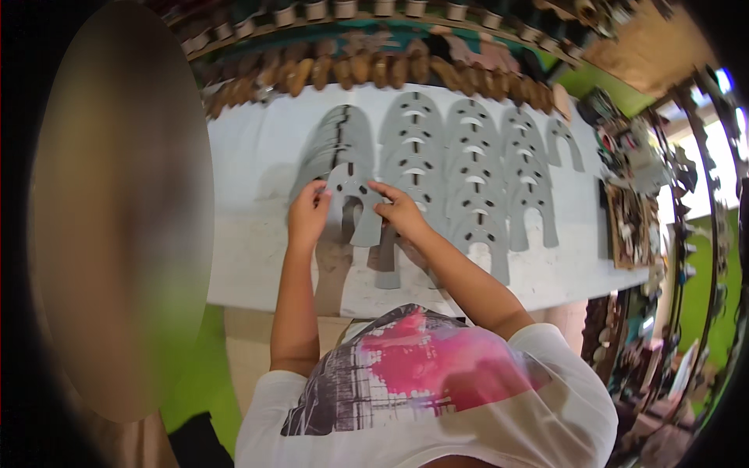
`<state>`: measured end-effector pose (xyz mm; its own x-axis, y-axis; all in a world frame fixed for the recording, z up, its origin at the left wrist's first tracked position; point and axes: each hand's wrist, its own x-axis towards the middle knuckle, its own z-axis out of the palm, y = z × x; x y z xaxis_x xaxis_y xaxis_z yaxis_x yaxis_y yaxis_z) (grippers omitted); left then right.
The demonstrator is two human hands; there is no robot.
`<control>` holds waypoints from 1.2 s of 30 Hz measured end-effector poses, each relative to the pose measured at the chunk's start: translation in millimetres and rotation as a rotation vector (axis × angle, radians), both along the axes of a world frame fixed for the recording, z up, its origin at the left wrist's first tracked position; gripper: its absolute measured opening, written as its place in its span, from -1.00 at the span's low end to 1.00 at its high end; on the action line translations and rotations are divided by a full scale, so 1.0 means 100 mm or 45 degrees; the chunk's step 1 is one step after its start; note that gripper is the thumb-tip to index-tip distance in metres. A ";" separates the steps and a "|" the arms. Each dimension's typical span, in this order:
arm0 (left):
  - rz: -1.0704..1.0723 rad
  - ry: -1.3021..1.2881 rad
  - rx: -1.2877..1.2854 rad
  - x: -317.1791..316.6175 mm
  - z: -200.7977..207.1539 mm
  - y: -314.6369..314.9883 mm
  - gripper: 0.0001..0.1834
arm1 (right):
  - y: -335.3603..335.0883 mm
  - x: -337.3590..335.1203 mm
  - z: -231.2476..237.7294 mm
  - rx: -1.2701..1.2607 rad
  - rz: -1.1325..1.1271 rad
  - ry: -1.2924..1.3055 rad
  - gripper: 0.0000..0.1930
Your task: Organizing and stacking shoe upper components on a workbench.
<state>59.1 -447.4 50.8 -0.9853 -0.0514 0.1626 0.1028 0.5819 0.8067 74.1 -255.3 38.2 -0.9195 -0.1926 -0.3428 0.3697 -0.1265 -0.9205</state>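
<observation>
In front of me, a grey U-shaped shoe upper piece (367, 228) with small dark oval patches and a dark strip is held a little above the table. My right hand (402, 212) pinches it along its right side. At its left edge, the fingers of my left hand (309, 212) are closed together around something small and dark that I cannot make out. A thick overlapping stack of similar grey pieces (320, 148) lies just beyond my left hand. To the right, more such pieces (476, 168) overlap in several columns, their dark patches showing.
Brown shoe lasts (343, 72) line the far side of the white table (250, 257). Small pots or cups (343, 9) stand on a shelf above them. At the right end are a box of small items (630, 226) and cluttered tools, with loaded racks (686, 257) beyond.
</observation>
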 end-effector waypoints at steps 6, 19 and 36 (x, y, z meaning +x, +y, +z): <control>-0.394 -0.998 0.707 0.25 0.12 0.93 -0.62 | 1.28 0.45 0.00 0.039 -0.050 -0.076 -0.53; -0.776 -1.169 0.593 0.98 -0.55 3.41 -0.71 | 3.64 1.46 0.02 0.160 -0.331 -0.232 -0.59; -0.304 -0.544 -0.034 1.09 -0.49 3.64 -0.77 | 3.84 1.39 -0.33 0.553 -0.364 0.111 -0.73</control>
